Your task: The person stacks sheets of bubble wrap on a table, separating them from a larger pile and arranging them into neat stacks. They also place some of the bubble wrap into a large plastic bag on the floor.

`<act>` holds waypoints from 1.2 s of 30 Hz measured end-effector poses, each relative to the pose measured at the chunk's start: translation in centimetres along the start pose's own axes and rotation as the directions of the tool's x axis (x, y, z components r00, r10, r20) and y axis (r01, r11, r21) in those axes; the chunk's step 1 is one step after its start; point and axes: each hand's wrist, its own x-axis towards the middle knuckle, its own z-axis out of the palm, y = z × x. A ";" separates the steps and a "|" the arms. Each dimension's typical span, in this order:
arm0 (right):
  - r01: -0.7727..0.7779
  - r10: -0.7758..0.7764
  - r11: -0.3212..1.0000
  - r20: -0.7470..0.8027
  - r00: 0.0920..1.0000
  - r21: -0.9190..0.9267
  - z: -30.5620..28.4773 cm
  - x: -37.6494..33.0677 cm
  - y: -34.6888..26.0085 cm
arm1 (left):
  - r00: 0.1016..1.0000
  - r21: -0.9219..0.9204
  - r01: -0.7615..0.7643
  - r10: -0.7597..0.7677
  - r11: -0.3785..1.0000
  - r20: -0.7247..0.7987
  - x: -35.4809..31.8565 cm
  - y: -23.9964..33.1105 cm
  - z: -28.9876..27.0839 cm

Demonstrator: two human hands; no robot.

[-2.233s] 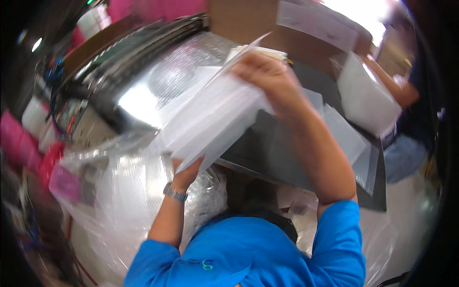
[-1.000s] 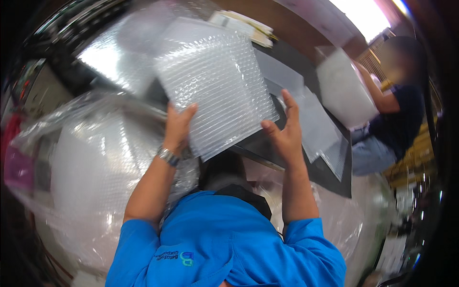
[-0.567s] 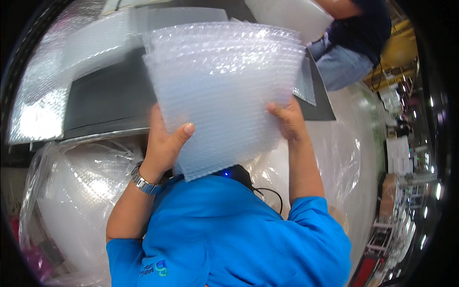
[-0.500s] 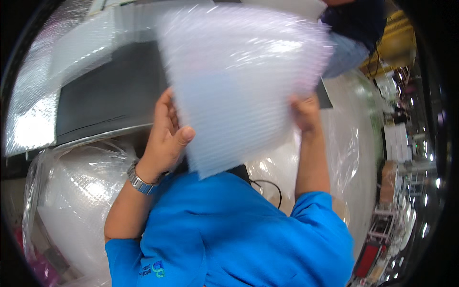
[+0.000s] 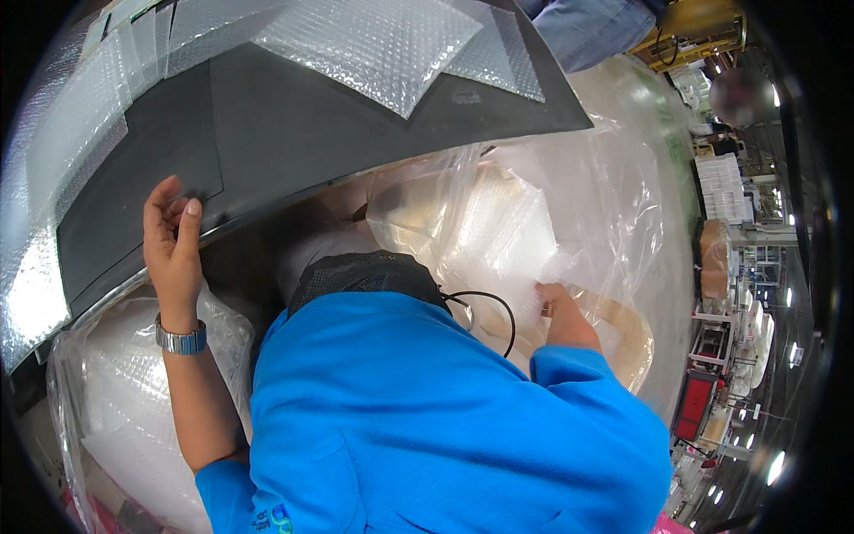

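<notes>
down low, the right hand [image 5: 553,303] reaches into the big clear plastic bag [image 5: 569,205] of bubble-wrap sheets [image 5: 498,236], its grip hidden, while the left hand [image 5: 173,245], fingers loosely open, steadies against the dark grey table edge [image 5: 267,191].

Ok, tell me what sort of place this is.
Most likely a packing station on a factory or warehouse floor. Bubble-wrap pouches lie on a dark worktable, big clear plastic bags full of bubble-wrap stand beside it, and shelving racks line the background.
</notes>
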 end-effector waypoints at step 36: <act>0.744 -0.899 0.377 0.412 0.149 0.552 36.4 -51.7 -57.0 | 0.829 0.819 -0.253 0.552 0.515 -0.091 0.9 -1.4 -2.5</act>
